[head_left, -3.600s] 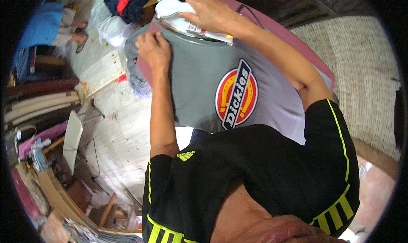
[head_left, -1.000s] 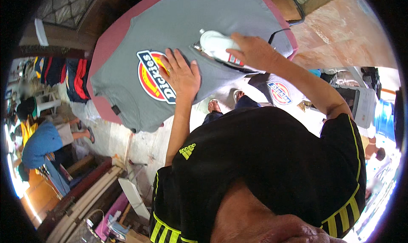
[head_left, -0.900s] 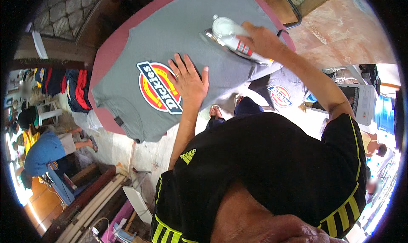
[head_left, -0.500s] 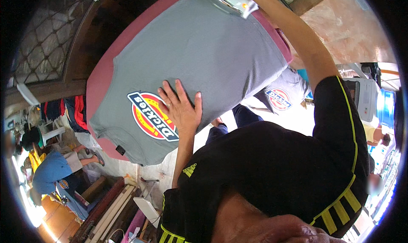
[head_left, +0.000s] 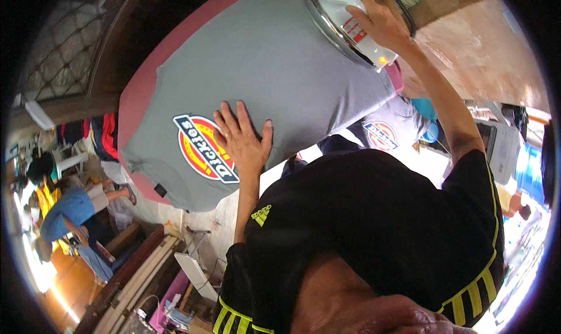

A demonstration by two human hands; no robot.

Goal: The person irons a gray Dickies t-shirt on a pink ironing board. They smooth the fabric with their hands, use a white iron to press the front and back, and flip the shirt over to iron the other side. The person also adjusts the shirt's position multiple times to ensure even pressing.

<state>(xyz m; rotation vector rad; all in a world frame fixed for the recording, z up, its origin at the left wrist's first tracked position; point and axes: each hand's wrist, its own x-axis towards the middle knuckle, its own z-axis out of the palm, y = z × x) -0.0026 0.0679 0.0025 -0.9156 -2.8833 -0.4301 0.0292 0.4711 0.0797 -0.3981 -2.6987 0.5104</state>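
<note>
Now your right hand (head_left: 381, 23) is wrapped round the white iron (head_left: 336, 11), which slants long-ways down to the right on the far right of the grey shirt (head_left: 245, 65), and that shirt spreads left under your flat, empty left hand (head_left: 242, 146), nearer the lettered red and yellow badge (head_left: 203, 149).

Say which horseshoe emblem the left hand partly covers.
The larger emblem, on the spread gray shirt; the smaller emblem lies farther right, away from the left hand.
</note>
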